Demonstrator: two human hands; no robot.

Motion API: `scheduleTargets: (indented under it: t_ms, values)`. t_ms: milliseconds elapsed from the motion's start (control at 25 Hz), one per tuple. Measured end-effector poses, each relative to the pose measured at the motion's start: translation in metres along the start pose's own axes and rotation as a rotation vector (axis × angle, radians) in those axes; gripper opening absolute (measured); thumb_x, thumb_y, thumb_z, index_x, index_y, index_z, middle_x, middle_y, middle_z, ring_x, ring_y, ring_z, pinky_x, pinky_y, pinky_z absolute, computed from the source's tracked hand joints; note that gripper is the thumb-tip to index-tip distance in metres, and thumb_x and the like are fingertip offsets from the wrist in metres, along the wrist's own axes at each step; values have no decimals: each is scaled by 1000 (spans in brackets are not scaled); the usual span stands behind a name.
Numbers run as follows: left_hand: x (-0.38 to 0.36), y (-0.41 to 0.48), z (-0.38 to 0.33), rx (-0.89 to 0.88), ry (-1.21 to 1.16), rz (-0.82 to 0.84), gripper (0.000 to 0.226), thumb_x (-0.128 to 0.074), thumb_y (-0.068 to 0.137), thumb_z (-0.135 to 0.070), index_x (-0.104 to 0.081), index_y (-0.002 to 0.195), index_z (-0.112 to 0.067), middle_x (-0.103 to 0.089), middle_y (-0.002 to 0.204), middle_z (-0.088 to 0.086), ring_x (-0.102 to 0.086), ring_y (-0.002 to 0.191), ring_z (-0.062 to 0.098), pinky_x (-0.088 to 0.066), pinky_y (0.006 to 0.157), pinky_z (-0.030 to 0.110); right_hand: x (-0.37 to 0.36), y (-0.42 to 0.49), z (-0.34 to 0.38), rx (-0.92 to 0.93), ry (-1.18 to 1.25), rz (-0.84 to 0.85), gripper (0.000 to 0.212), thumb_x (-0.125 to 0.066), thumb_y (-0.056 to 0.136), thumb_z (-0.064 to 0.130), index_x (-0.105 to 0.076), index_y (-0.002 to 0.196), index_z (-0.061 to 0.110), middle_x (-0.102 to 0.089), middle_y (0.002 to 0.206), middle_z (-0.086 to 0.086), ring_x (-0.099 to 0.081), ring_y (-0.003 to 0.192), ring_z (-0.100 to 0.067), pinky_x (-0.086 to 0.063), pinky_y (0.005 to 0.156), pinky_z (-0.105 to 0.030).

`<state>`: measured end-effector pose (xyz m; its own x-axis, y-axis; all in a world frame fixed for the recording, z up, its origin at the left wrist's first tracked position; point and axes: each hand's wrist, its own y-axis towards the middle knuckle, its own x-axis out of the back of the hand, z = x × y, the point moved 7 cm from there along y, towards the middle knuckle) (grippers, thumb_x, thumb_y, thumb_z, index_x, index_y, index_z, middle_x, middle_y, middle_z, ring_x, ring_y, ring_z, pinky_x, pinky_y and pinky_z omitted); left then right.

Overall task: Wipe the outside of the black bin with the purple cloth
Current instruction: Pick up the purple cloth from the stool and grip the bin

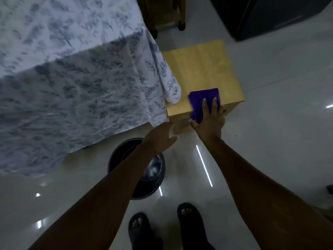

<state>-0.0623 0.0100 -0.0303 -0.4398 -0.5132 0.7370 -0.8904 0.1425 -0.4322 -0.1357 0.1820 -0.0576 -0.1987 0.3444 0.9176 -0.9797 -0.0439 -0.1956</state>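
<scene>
The purple cloth (pixel 205 101) lies folded on the near edge of a light wooden stool (pixel 201 69). My right hand (pixel 210 121) rests on it, fingers over its top and thumb at its lower left corner, gripping it. The black bin (pixel 153 170) stands on the floor below and left of the stool, round, with a shiny dark inside; my left forearm crosses over it and hides part of its rim. My left hand (pixel 160 138) hovers with spread fingers above the floor, between the bin and the stool, holding nothing.
A table with a blue-and-white leaf-print tablecloth (pixel 72 78) fills the left side and hangs down near the bin. My feet in dark sandals (pixel 191 222) stand on a glossy pale tile floor. A dark cabinet (pixel 270 17) and wooden chair legs (pixel 181 18) are at the top.
</scene>
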Motion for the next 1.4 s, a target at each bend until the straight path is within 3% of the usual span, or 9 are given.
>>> scheduleTargets:
  t_ms: [120, 320, 520, 600, 760, 960, 1160, 1280, 1400]
  values:
    - [-14, 19, 25, -37, -46, -83, 64, -58, 88, -42, -42, 142, -12, -52, 141, 7, -51, 127, 20, -41, 108, 40, -13, 14, -2, -30, 37, -200, 85, -70, 77, 43, -28, 149, 23, -18, 159, -17, -14, 142, -50, -32, 105, -65]
    - [-26, 28, 43, -99, -9, -179, 54, -61, 90, -35, -46, 138, -12, -54, 136, 6, -52, 123, 18, -39, 99, 26, -17, 14, -12, 20, 227, -469, 59, -68, 74, 12, -52, 131, 16, -38, 148, -13, -32, 134, -42, -46, 97, -54]
    - [-46, 5, 62, -160, 10, -228, 58, -61, 91, -33, -43, 141, -10, -49, 143, 6, -47, 129, 17, -25, 103, 13, -30, -37, -3, 114, 444, -583, 49, -57, 78, 15, -57, 126, 11, -47, 140, -13, -43, 128, -33, -45, 99, -38]
    - [-52, -15, 77, -134, 25, -236, 59, -61, 92, -33, -41, 143, -12, -48, 144, 6, -46, 130, 18, -20, 105, 9, -49, -72, 2, 78, 618, -556, 47, -55, 79, 13, -57, 126, 11, -52, 135, -11, -49, 125, -26, -45, 98, -30]
    - [-91, -74, 117, 3, 36, -99, 61, -59, 92, -34, -37, 145, -14, -42, 149, 7, -41, 136, 21, -31, 113, 28, -105, -145, -6, -191, 961, -319, 32, -54, 84, 7, -61, 114, 15, -66, 100, -1, -63, 92, -15, -42, 70, -3]
    - [-146, -139, 130, 17, 105, 25, 53, -55, 94, -26, -41, 142, -9, -43, 148, 11, -41, 135, 27, -33, 109, 34, -138, -206, 2, -103, 821, -12, 31, -52, 87, 8, -59, 115, 21, -63, 84, 7, -58, 70, 1, -42, 55, -7]
    - [-199, -146, 158, 72, 74, 95, 58, -53, 94, -35, -38, 144, -10, -45, 146, 14, -45, 131, 31, -37, 109, 37, -173, -226, 1, -149, 772, 76, 30, -49, 88, 9, -58, 116, 16, -62, 82, 7, -62, 76, -13, -44, 60, -20]
    - [-233, -134, 176, 39, 146, 161, 53, -50, 93, -39, -44, 137, -11, -57, 133, 16, -56, 118, 34, -48, 96, 44, -198, -224, -5, -181, 764, 102, 33, -45, 91, 7, -55, 122, 12, -64, 90, -1, -60, 75, -11, -43, 60, -20]
    - [-233, -127, 182, 14, 283, 98, 36, -42, 97, -18, -49, 127, -1, -66, 112, 20, -65, 98, 37, -51, 77, 41, -208, -217, -11, -186, 785, 99, 35, -42, 93, 6, -51, 125, 16, -64, 92, -2, -58, 72, -3, -41, 56, -13]
